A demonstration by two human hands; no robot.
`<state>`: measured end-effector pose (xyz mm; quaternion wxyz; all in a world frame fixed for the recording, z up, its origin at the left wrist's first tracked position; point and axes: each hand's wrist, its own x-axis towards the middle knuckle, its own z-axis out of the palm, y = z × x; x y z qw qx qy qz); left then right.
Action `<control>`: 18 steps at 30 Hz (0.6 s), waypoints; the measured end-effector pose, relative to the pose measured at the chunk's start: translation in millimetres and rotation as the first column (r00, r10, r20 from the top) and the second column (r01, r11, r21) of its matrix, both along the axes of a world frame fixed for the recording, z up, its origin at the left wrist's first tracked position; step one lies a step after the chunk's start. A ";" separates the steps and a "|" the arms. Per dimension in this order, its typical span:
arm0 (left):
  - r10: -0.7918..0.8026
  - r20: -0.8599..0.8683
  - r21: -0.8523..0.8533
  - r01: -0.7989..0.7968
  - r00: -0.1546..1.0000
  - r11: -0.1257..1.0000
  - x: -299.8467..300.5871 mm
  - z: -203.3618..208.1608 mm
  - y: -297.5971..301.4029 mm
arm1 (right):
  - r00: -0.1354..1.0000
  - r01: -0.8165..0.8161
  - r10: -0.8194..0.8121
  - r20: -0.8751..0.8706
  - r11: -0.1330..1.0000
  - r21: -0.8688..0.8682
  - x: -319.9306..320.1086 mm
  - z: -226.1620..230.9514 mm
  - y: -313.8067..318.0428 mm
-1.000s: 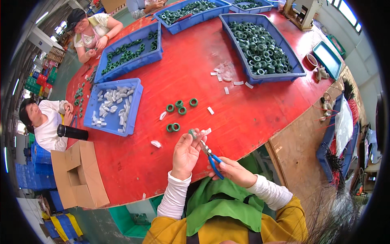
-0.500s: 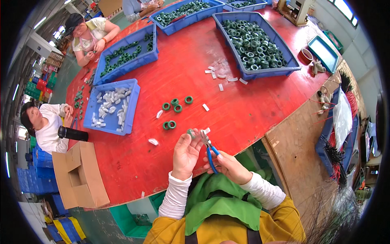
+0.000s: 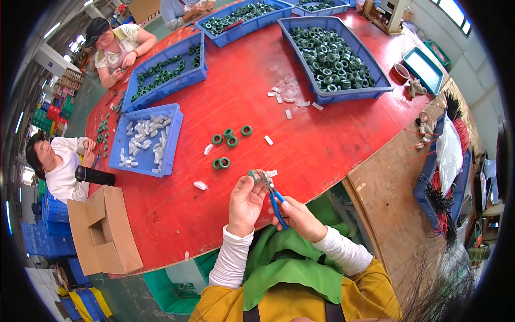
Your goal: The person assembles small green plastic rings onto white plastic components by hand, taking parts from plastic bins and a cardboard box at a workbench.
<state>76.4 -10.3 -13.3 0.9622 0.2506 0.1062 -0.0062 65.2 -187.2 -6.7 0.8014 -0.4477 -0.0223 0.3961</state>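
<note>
My left hand point(image 3: 242, 206) is raised at the table's near edge, its fingers pinching a small green ring point(image 3: 253, 175). Part of the ring is covered by the fingers. Blue-handled cutting pliers point(image 3: 277, 205) are gripped in my right hand point(image 3: 303, 220), their metal jaws up against the fingertips of my left hand, beside the ring. Whether the jaws touch the ring I cannot tell. Just beyond my hands, several loose green rings point(image 3: 228, 133) lie on the red table point(image 3: 188, 220). A white strip point(image 3: 268, 140) and a bagged white piece point(image 3: 200, 185) rest near them.
A blue tray of white pieces point(image 3: 174, 140) stands at left, before a cardboard box point(image 3: 126, 241) and black bottle point(image 3: 95, 175). A large blue tray of green rings point(image 3: 351, 98) is far right. Two people sit at the left side. A wooden board point(image 3: 397, 193) adjoins at right.
The pliers' jaws have shifted slightly left and down, closer to the ring, and my right hand has moved a little left. My left hand keeps its hold.
</note>
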 end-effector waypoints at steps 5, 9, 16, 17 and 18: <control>0.001 0.028 0.010 -0.001 1.000 1.000 5.5 -4.4 -5.6 | 0.993 0.118 -0.118 0.006 0.992 -0.034 -1.5 6.9 11.2; 0.010 -0.079 -0.021 -0.011 0.997 1.000 13.5 -7.8 -16.6 | 0.973 0.230 -0.231 0.027 0.973 0.024 -2.6 -7.9 25.2; -0.008 -0.090 -0.076 0.002 0.996 0.997 27.2 -5.1 -23.6 | 0.920 0.387 -0.376 -0.109 0.915 0.116 6.6 -23.0 34.9; -0.009 -0.088 -0.078 0.002 0.996 0.997 29.3 -4.6 -24.1 | 0.900 0.429 -0.409 -0.152 0.892 0.143 8.6 -23.3 34.8; -0.004 -0.119 -0.105 -0.008 0.993 0.994 33.0 -4.2 -24.3 | 0.901 0.428 -0.408 -0.148 0.892 0.144 10.6 -22.5 34.2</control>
